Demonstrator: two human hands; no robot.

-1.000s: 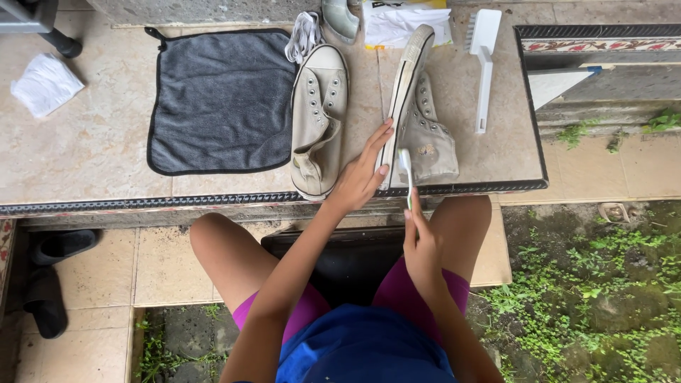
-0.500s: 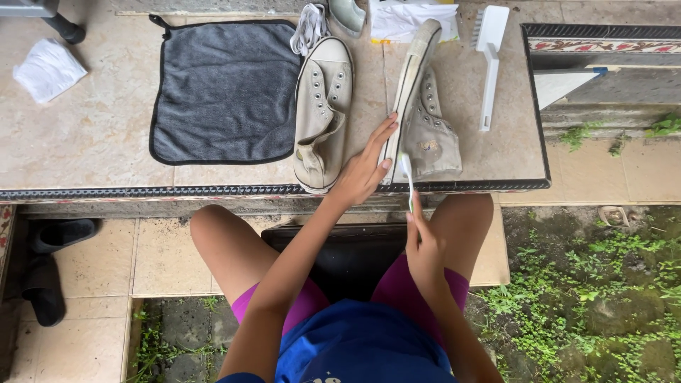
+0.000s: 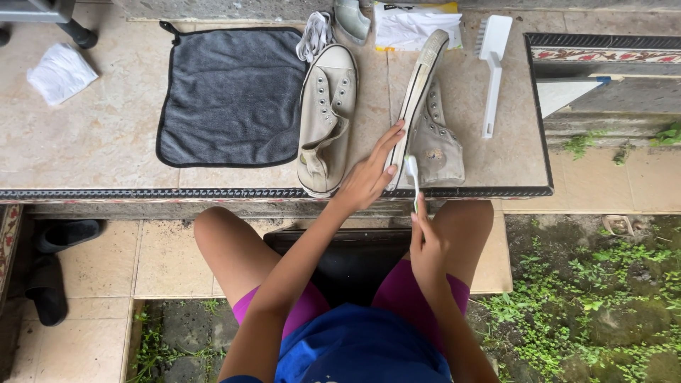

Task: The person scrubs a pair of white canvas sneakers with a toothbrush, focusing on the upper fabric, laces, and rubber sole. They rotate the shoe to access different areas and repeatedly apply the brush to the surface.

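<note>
A beige high-top sneaker (image 3: 434, 135) lies on its side on the tiled ledge, its white sole edge turned to the left. My left hand (image 3: 369, 174) rests flat against that sole near the heel and steadies it. My right hand (image 3: 429, 241) grips a small toothbrush (image 3: 411, 174), whose white head touches the sole's near end. A second beige sneaker (image 3: 325, 117) lies sole-down just left of my left hand, without laces.
A dark grey cloth (image 3: 230, 96) is spread at the left. White laces (image 3: 314, 34), a white scrub brush (image 3: 491, 64), a white bag (image 3: 415, 25) and a crumpled white rag (image 3: 60, 71) lie around. Black sandals (image 3: 53, 273) sit below the tiled ledge (image 3: 92, 152).
My right hand with the toothbrush has shifted slightly along the sole's near end. My left hand stays on the sneaker.
</note>
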